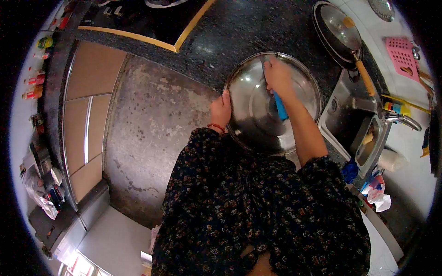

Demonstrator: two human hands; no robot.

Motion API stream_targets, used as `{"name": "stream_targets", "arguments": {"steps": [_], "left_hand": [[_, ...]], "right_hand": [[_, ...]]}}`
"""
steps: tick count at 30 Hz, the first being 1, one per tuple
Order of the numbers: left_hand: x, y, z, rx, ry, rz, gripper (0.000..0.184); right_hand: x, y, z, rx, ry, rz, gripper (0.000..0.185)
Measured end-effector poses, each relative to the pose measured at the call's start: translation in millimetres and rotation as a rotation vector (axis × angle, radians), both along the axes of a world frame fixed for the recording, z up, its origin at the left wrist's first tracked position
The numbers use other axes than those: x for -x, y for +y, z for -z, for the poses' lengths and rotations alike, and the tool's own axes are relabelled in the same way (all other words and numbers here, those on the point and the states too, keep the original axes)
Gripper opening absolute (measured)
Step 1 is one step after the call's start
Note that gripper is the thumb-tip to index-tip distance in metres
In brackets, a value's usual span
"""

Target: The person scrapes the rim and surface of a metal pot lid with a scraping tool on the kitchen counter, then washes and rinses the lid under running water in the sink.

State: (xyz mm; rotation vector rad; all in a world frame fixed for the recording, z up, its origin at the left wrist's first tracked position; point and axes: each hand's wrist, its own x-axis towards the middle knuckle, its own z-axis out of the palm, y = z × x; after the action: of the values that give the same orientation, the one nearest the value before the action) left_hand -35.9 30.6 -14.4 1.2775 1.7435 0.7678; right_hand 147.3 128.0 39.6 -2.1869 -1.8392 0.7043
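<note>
A large, shiny round metal pan (251, 99), or possibly a lid, is at the counter edge in front of me. My left hand (221, 110) grips its left rim, the thumb over the edge and the fingers hidden behind it. Over the upper part of the pan, my right hand (278, 77) is closed around a tool with a blue handle (280, 108). The handle sticks out below the fist. The tool's far end is by the upper rim, and its kind cannot be made out.
A steel sink (354, 99) with a faucet (403, 120) is at the right. Beyond it, a wooden-handled pan (322, 34) leans against the wall. The gold-edged cooktop (138, 25) lies at the upper left of the dark counter (221, 27). Cabinets (85, 110) stand across the floor.
</note>
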Motion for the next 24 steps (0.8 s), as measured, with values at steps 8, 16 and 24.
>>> {"name": "stream_targets", "arguments": {"steps": [8,16,24], "left_hand": [[2.1,-0.6,0.0,0.02,0.001,0.036,0.059],[0.8,0.5,-9.2,0.038,-0.006,0.016,0.061],[-0.3,0.5,-9.3,0.013,0.002,0.009,0.06]], "right_hand": [[11.3,1.2,-22.3,-0.036,-0.198,-0.223,0.025],[46.1,-22.5,-21.0,-0.115,-0.085,-0.246,0.022],[39.4,-19.7,-35.6,0.084,0.149,-0.128,0.026]]}}
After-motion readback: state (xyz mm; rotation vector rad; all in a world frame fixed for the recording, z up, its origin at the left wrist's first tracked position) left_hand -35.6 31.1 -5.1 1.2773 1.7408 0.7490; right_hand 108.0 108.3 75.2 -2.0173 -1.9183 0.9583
